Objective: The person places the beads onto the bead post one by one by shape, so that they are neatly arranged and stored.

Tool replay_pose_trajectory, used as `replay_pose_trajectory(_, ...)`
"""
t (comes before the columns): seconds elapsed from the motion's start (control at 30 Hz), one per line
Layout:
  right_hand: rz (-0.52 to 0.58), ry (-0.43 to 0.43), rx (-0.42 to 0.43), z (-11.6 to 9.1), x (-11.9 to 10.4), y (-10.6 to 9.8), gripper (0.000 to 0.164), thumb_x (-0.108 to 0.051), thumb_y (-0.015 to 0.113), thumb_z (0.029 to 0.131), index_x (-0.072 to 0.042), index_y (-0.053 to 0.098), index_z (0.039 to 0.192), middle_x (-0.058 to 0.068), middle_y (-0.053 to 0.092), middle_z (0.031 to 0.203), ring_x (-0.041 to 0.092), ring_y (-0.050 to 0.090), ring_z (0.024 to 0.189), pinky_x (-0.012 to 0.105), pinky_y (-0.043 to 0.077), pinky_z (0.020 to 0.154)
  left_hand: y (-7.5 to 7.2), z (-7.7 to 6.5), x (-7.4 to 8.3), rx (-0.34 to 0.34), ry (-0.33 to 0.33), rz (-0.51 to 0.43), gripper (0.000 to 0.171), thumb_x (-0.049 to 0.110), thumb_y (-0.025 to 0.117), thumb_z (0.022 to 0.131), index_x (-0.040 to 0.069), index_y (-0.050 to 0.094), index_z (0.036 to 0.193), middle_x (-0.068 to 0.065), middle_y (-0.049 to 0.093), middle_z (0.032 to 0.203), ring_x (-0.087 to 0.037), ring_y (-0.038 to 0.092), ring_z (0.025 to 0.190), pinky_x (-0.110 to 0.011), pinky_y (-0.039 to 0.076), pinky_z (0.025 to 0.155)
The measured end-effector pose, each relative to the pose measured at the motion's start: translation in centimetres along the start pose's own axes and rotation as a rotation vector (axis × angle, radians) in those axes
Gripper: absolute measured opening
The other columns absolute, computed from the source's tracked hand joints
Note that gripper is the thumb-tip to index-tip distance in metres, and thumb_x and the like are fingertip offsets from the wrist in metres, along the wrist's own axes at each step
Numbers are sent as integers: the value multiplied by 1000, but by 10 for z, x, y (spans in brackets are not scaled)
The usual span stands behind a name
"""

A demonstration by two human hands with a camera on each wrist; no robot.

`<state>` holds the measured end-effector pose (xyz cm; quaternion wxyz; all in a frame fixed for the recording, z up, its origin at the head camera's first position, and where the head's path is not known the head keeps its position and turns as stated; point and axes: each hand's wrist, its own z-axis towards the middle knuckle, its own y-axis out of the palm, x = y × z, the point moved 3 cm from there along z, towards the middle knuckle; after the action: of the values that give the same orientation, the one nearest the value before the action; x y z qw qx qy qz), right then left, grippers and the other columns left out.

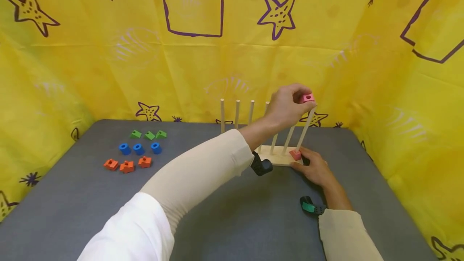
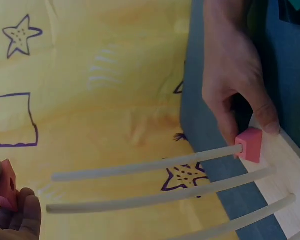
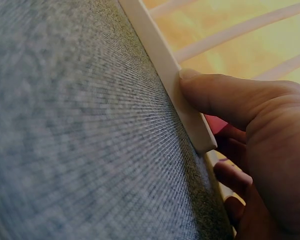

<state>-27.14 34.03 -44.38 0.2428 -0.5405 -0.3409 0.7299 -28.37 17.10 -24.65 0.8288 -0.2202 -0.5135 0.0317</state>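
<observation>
My left hand [image 1: 286, 104] pinches a pink block [image 1: 308, 98] with a round hole, up by the top of the rightmost wooden peg [image 1: 305, 131]. In the left wrist view this held block [image 2: 6, 189] is apart from the peg's tip, its hole facing the pegs. A second pink block [image 2: 251, 145] sits at the foot of that peg, with the peg through it. Below, my right hand [image 1: 316, 167] grips the right end of the wooden peg base [image 1: 276, 158]. Its thumb [image 3: 210, 91] presses the base's front edge in the right wrist view.
Several more upright pegs [image 1: 222, 116] stand to the left, partly behind my left arm. On the grey table [image 1: 224, 212], at left, lie three green blocks [image 1: 149, 135], three blue cylinders [image 1: 138, 149] and three orange blocks [image 1: 127, 166]. A yellow patterned cloth [image 1: 195, 71] hangs behind.
</observation>
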Motion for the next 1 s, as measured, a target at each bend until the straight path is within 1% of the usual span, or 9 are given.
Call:
replay_pose_trajectory(0.13,5,-15,7,2,1,-1,64,-26,72,88,4,47,139,25,45,140,46,39,127,70,19,99,10,9,1,9,6,47,27,15,74,88,8,67,113,5,63,96,-8,55,84,-12,46,69)
replay_pose_trajectory(0.23,9,-16,19,3,2,-2,62,-25,71,88,3,49,138,24,47,138,46,41,126,71,20,98,16,15,2,25,14,68,26,16,73,88,8,67,112,5,62,95,-8,55,83,-11,45,69)
replay_pose_trajectory(0.4,5,-23,22,4,-1,-3,59,-25,71,89,0,51,138,22,50,137,44,44,124,72,21,95,24,18,5,39,56,120,27,16,73,88,8,67,114,5,62,95,-7,53,84,-10,43,69)
replay_pose_trajectory(0.5,-2,-27,27,4,-1,-4,57,-26,71,89,-1,52,137,21,51,135,43,45,122,71,22,95,28,20,6,49,64,126,27,16,73,89,8,67,114,5,62,96,-7,53,84,-10,43,68)
replay_pose_trajectory(0.6,-8,-14,24,3,0,-4,57,-27,71,89,-2,53,136,20,52,135,43,45,123,72,21,94,33,21,4,53,50,101,26,16,73,88,9,67,112,6,61,94,-7,53,83,-10,43,67)
replay_pose_trajectory(0.73,-4,-6,14,1,1,-1,58,-27,71,88,-1,53,136,21,51,136,44,44,123,72,21,95,38,21,-2,69,3,69,24,17,73,88,10,67,110,7,60,91,-7,53,80,-12,44,65)
replay_pose_trajectory(0.87,9,-20,21,1,0,0,58,-25,73,87,0,54,135,21,52,134,43,46,122,70,23,97,41,20,-9,87,-29,84,25,18,72,89,11,65,112,7,60,92,-7,54,79,-13,44,65)
replay_pose_trajectory(1.0,18,-39,35,1,-1,0,54,-24,74,86,-1,57,133,19,55,131,41,49,119,70,25,94,43,20,-13,111,-41,93,30,19,72,89,11,64,116,6,62,96,-6,55,80,-13,45,66)
